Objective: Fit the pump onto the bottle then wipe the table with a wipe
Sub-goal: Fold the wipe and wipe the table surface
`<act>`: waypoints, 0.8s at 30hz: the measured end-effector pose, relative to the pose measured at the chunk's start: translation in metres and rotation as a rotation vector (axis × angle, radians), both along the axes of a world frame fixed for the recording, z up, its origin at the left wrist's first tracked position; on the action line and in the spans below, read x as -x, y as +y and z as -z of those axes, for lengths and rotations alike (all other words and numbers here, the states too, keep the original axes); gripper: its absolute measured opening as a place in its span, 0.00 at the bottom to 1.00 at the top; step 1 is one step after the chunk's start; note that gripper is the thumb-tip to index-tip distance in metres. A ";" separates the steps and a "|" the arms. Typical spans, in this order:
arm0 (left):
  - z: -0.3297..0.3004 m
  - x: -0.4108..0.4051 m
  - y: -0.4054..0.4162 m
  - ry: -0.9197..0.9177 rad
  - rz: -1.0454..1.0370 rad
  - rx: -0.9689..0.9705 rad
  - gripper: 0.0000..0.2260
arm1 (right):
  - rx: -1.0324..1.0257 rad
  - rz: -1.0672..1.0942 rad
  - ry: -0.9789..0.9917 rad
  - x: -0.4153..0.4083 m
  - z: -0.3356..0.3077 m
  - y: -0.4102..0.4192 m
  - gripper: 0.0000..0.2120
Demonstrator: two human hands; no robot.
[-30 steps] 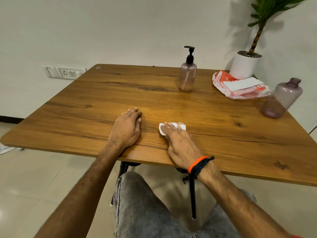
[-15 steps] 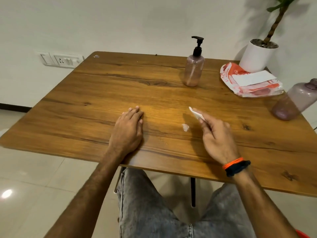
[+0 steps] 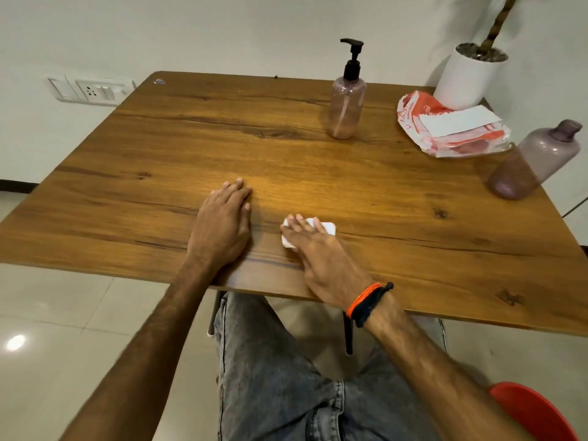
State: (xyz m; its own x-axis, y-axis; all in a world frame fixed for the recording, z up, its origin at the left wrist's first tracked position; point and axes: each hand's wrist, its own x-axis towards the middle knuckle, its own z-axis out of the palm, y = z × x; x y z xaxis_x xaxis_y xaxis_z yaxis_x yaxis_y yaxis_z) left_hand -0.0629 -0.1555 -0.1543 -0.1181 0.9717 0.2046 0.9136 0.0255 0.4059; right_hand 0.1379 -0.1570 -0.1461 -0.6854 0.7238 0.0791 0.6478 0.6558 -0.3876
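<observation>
A clear pinkish bottle [image 3: 346, 106] stands upright at the back of the wooden table [image 3: 159, 173], with a black pump [image 3: 352, 57] fitted on its neck. My right hand [image 3: 321, 259] presses a folded white wipe [image 3: 327, 227] flat against the tabletop near the front edge; its fingers lie straight over the wipe. My left hand [image 3: 222, 224] rests palm down on the table just left of it, holding nothing.
A second purple bottle [image 3: 534, 160] without a pump stands at the table's right edge. An orange-and-white wipes pack [image 3: 448, 128] lies at the back right beside a white plant pot [image 3: 467, 74]. A red chair [image 3: 534, 412] shows at the lower right.
Half a second ago my right hand held the wipe pinched above the table. Now it is down again, pressing the wipe flat nearer the front edge. My left hand has stayed put.
</observation>
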 end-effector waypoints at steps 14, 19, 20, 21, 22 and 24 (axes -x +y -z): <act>0.000 -0.001 -0.002 0.011 0.008 0.023 0.20 | 0.083 0.323 0.533 -0.040 -0.036 0.031 0.17; 0.001 -0.003 -0.004 0.000 0.012 0.024 0.20 | 0.101 0.208 0.136 -0.019 -0.017 0.033 0.22; 0.000 -0.003 -0.004 -0.003 0.011 0.023 0.20 | 0.102 0.174 0.107 -0.014 -0.013 0.031 0.23; -0.001 -0.003 -0.003 -0.004 0.008 0.020 0.19 | 0.091 0.139 0.091 -0.011 -0.010 0.028 0.24; -0.001 -0.003 -0.003 -0.004 0.003 0.019 0.19 | 0.079 0.097 0.084 -0.007 -0.009 0.023 0.25; -0.002 -0.004 -0.003 -0.006 0.002 0.016 0.19 | 0.053 -0.016 0.076 -0.002 -0.008 0.010 0.27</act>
State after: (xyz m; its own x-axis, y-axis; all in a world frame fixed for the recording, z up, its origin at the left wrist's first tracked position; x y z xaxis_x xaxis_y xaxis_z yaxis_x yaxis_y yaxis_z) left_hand -0.0593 -0.1589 -0.1521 -0.1177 0.9751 0.1881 0.9111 0.0307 0.4110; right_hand 0.1397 -0.1475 -0.1386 -0.6905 0.7174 0.0929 0.6050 0.6431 -0.4696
